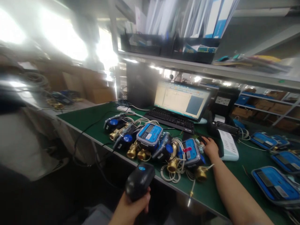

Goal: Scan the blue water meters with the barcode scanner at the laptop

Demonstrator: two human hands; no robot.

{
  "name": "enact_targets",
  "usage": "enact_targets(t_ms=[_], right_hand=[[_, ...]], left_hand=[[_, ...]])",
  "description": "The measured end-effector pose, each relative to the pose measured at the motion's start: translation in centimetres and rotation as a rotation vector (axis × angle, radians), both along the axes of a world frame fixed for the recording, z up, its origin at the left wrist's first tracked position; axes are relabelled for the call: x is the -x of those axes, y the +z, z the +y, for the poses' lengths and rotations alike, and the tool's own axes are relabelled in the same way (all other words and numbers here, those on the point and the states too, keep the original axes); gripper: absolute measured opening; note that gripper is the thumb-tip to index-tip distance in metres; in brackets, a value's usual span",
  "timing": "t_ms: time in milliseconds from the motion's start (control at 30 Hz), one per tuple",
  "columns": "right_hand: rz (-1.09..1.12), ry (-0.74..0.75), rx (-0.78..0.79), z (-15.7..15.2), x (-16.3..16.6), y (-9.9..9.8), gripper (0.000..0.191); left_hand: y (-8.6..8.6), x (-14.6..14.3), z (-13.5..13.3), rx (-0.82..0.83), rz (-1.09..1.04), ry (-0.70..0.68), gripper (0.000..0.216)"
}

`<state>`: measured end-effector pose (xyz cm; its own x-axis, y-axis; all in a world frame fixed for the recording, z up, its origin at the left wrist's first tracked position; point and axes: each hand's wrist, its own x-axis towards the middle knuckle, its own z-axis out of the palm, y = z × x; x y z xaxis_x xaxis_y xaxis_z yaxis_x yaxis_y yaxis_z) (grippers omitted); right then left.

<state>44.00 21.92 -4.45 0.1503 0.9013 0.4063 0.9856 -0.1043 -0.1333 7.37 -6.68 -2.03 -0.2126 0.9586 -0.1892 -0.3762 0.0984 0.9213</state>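
Black plastic handheld scanner [142, 178] gripped in left hand [136, 204], well apart from right hand [211, 149], whose hold I cannot tell, long axis forward, toward blue-and-brass meters [150, 135]

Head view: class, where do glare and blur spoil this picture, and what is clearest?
Head view: glare whites out the upper left; head view: boxes at left and folders above look smeared; head view: text on the screen is unreadable; head view: the middle meter looks among the sharpest things.
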Motion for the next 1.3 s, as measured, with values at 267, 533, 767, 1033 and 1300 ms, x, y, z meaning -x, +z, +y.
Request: enact_targets(t_ms=[267,533,767,1033,1300], right_hand=[[-0.002,0.003,0.007,0.0,-0.1,0.0,0.043],[0.011,-0.011,0.019,0.0,0.1,0.3,0.044],[0.028,-0.015,0.028,0.1,0.1,0.2,0.045],[0.035,-0.013,0.034,-0.1,0.2,0.3,0.044],[0.036,-0.025,0.026,-0.2,0.5,0.4,0.044]], left_hand=[[1.8,-5.8,0.1,0.088,-0.587,-0.102,0.018],[1.7,-7.9,0.4,0.072,-0.543,-0.003,0.029],[3.1,-8.2,0.7,0.131,-0.529,0.145,0.037],[3.7,-8.3,0.8,0.072,-0.495,0.149,0.029],[2.5,-7.3,1.1,0.038,-0.487,0.075,0.031]])
